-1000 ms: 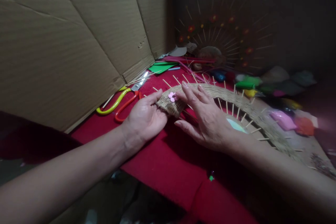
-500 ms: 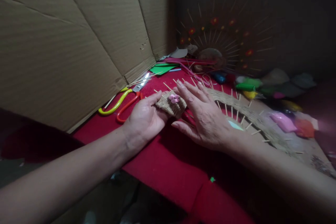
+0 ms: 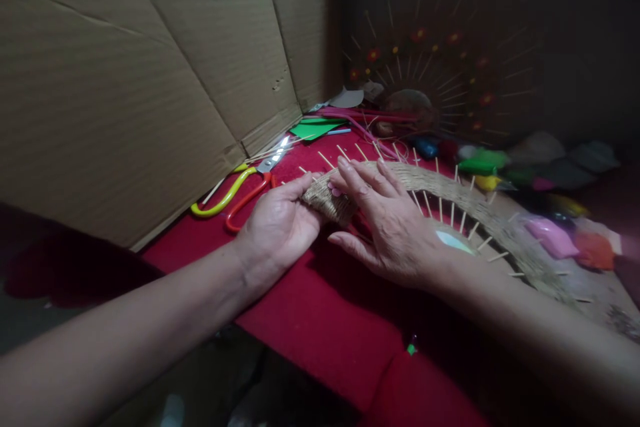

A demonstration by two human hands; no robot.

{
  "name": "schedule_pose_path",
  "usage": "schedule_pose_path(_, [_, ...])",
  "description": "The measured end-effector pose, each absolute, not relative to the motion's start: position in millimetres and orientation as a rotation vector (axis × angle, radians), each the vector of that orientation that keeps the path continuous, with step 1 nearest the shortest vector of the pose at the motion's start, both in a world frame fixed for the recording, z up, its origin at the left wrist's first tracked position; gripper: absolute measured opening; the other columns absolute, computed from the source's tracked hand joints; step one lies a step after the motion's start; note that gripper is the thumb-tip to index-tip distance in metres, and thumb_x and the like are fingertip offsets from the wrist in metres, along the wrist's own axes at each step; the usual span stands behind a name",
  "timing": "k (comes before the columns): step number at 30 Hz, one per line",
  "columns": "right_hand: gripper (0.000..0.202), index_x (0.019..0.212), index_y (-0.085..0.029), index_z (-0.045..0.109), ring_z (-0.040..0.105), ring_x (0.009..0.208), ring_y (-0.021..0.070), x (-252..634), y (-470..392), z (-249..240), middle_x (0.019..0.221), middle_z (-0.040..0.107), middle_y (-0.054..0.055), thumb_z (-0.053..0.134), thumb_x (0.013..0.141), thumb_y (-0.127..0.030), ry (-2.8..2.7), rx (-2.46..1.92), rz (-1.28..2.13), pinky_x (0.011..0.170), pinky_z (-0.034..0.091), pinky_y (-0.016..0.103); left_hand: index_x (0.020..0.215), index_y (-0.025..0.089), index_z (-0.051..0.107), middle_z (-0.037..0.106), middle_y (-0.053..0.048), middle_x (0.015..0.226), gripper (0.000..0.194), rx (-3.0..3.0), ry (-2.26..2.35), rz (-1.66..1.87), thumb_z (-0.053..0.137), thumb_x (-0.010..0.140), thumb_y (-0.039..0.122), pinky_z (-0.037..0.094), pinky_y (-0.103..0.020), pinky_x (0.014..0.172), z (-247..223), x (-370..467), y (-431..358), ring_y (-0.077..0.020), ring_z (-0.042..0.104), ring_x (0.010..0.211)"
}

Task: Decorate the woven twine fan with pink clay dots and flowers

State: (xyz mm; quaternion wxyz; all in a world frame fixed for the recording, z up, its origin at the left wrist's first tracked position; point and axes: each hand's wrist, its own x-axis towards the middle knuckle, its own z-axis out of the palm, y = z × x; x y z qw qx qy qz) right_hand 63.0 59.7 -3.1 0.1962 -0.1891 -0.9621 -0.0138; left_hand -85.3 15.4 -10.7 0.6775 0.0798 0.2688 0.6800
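A fan-shaped piece woven from brown twine over thin wooden sticks (image 3: 457, 187) arcs across the red table. My left hand (image 3: 280, 217) holds its near end, palm up, with the thumb along the edge and the fingers under it. On the woven band sits a small pink flower (image 3: 335, 191), partly covered. My right hand (image 3: 393, 220) lies over that end with fingers stretched out flat, their tips on the band and flower. Whether the flower is fixed to the weave I cannot tell.
Scissors with yellow and red handles (image 3: 240, 195) lie left, beside a tall cardboard panel (image 3: 165, 80). Behind are green sheets (image 3: 317, 128). Coloured clay-like packets, one pink (image 3: 553, 237), lie right. A similar flowered fan (image 3: 420, 73) stands in the dark back. A red bag-like object (image 3: 405, 380) is in front.
My right hand's fingers have come down over the pink flower, now hiding part of it. The whole view has shifted slightly; my left hand keeps its hold.
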Motion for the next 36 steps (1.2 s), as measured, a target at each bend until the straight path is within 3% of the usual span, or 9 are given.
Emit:
schedule_pose_path(11, [0.082, 0.148, -0.013, 0.012, 0.034, 0.135, 0.0293, 66.1, 58.4, -2.1, 0.143, 0.044, 0.014, 0.051, 0.086, -0.050, -2.615, -0.475, -0.012, 0.114, 0.020, 0.052, 0.117, 0.003, 0.058, 0.070, -0.016, 0.098, 0.036, 0.155, 0.605, 1.515, 0.035, 0.091, 0.013, 0.050, -0.045, 0.093, -8.4, -86.0, 13.9, -0.0257, 0.066, 0.096])
schedule_pose_path(19, [0.081, 0.150, -0.017, 0.009, 0.046, 0.125, 0.0266, 72.7, 57.2, -1.1, 0.122, 0.062, 0.007, 0.052, 0.087, -0.045, -2.569, -0.449, 0.018, 0.113, 0.020, 0.053, 0.121, 0.001, 0.055, 0.068, -0.018, 0.106, 0.037, 0.187, 0.602, 1.499, 0.037, 0.090, 0.012, 0.048, -0.045, 0.096, -8.2, -83.5, 14.7, -0.0264, 0.064, 0.100])
schedule_pose_path(29, [0.076, 0.147, -0.009, 0.020, 0.044, 0.126, 0.0290, 71.7, 55.5, -2.2, 0.125, 0.062, 0.010, 0.052, 0.087, -0.044, -2.596, -0.481, -0.074, 0.114, 0.019, 0.052, 0.121, 0.003, 0.056, 0.067, -0.018, 0.110, 0.037, 0.228, 0.528, 1.450, 0.040, 0.088, 0.011, 0.049, -0.044, 0.094, -18.5, -86.9, 16.3, -0.0260, 0.064, 0.099])
schedule_pose_path(36, [0.069, 0.143, -0.007, 0.029, 0.042, 0.129, 0.0291, 71.9, 55.8, -4.0, 0.133, 0.055, 0.014, 0.052, 0.087, -0.040, -2.574, -0.387, -0.147, 0.114, 0.019, 0.052, 0.111, 0.004, 0.061, 0.070, -0.015, 0.098, 0.032, 0.177, 0.635, 1.443, 0.038, 0.090, 0.011, 0.056, -0.030, 0.079, -12.1, -86.1, 15.9, -0.0199, 0.067, 0.087])
